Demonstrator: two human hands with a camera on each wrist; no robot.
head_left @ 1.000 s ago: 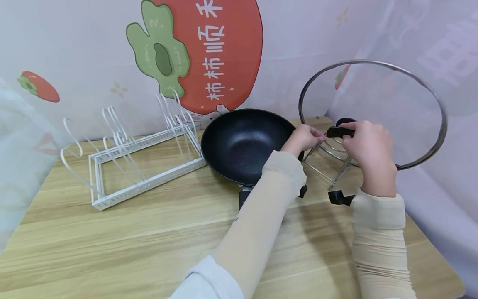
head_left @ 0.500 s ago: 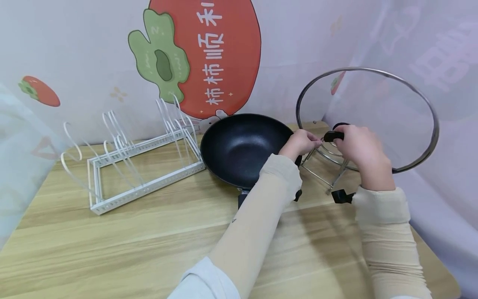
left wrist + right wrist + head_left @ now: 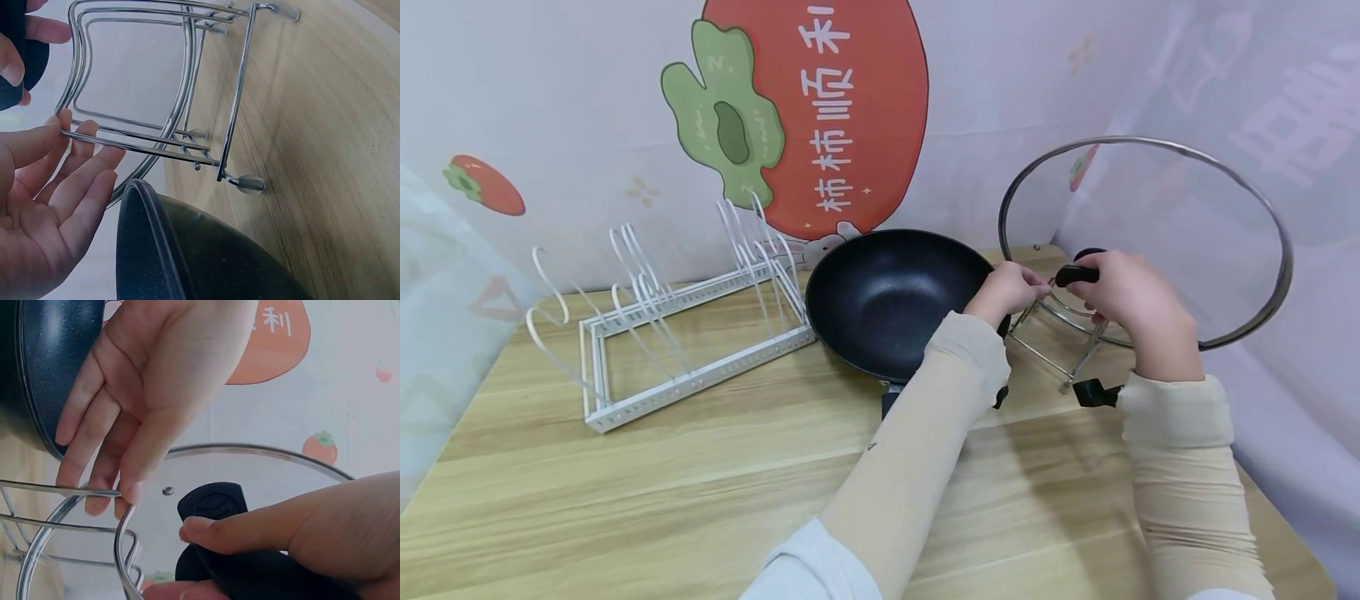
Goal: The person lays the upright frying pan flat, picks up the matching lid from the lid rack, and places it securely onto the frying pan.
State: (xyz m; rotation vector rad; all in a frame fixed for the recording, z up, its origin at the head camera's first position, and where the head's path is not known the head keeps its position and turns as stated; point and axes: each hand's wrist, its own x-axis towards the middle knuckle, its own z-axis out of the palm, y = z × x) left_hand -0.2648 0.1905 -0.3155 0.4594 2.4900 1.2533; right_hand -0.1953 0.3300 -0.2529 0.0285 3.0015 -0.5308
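Observation:
A large glass lid [image 3: 1195,208] with a metal rim stands tilted at the right, against a small chrome wire rack [image 3: 237,92]. My right hand [image 3: 1138,296] grips the lid's black handle [image 3: 215,503], thumb on one side and fingers on the other. Close beside it, my left hand [image 3: 1003,292] pinches the top bend of the wire rack between thumb and fingertips. Just left of the rack sits a black wok [image 3: 898,300], its rim close to my left hand. My left forearm covers most of the wok's handle.
A white rack [image 3: 700,375] with several curved hooks stands to the wok's left on the wooden table [image 3: 662,500]. Behind everything hangs a pale printed cloth [image 3: 985,83] with a big red persimmon. The table's right edge runs past my right forearm.
The head view has shifted slightly. My right hand has turned a little at the lid's handle, its wrist flatter. My left hand keeps its hold on the wire rack.

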